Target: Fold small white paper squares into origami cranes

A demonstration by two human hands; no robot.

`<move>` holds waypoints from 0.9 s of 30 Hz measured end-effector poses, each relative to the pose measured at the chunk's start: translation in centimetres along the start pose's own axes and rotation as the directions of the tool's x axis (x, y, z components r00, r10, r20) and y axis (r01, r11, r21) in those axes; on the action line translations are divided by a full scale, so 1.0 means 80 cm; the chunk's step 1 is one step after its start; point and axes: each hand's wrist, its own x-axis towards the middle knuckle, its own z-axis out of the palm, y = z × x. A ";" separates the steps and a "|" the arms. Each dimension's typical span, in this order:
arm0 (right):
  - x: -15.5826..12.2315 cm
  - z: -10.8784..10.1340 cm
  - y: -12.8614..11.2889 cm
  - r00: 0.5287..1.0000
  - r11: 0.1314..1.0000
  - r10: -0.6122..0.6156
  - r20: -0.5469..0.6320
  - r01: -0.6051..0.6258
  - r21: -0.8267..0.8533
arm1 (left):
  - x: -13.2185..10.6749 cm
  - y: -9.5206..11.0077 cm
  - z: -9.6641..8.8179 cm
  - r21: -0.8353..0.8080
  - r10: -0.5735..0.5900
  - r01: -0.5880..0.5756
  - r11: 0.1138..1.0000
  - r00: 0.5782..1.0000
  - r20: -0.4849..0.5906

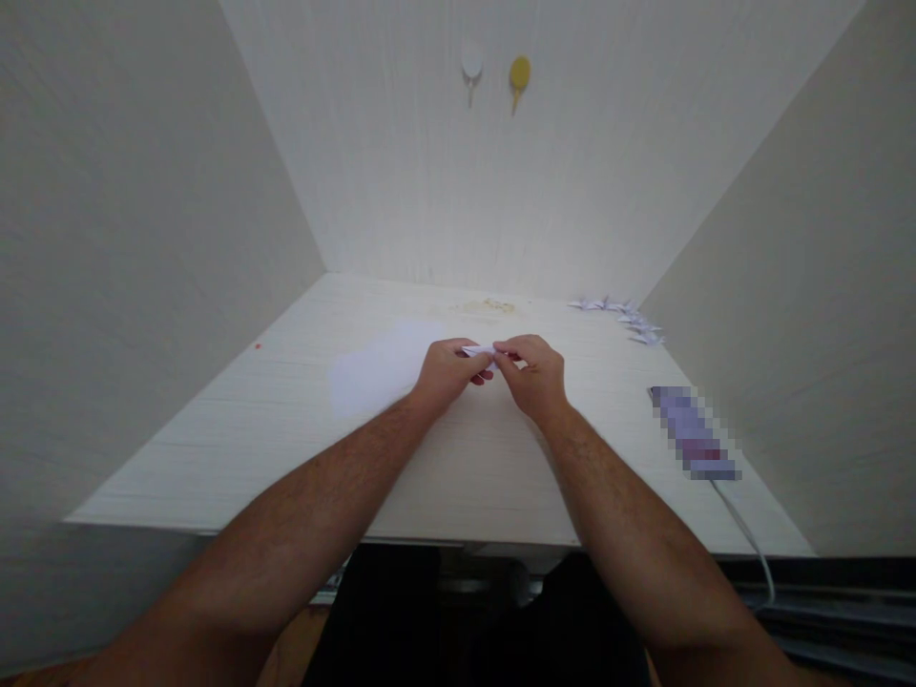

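Observation:
A small folded piece of white paper (478,350) is pinched between my two hands above the middle of the table. My left hand (449,370) grips its left part, thumb on top and fingers curled underneath. On the other end, my right hand (530,370) closes thumb and forefinger. Most of the paper is covered by fingers, so its full shape is hidden. White paper sheets (376,372) lie flat just left of my left hand. Several small folded paper figures (630,320) with pointed tips stand at the table's far right corner.
The white table (444,477) is walled in on three sides. A pixelated flat device (691,432) lies near the right edge, with a white cable (748,534) running off the front. A white hook (471,69) and a yellow hook (519,74) are on the back wall.

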 end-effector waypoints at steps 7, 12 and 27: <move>-0.001 0.002 0.003 1.000 0.998 0.009 0.024 -0.008 -0.057 | -0.001 0.002 0.002 0.036 -0.025 0.026 0.999 0.999 -0.045; 0.000 0.003 0.003 0.998 0.991 -0.042 0.040 0.047 -0.124 | 0.002 -0.004 0.001 -0.006 -0.021 0.021 1.000 0.999 -0.029; 0.002 0.004 0.001 0.997 0.988 -0.002 0.080 0.014 -0.155 | 0.008 -0.012 0.001 -0.081 -0.061 0.057 0.995 0.997 -0.049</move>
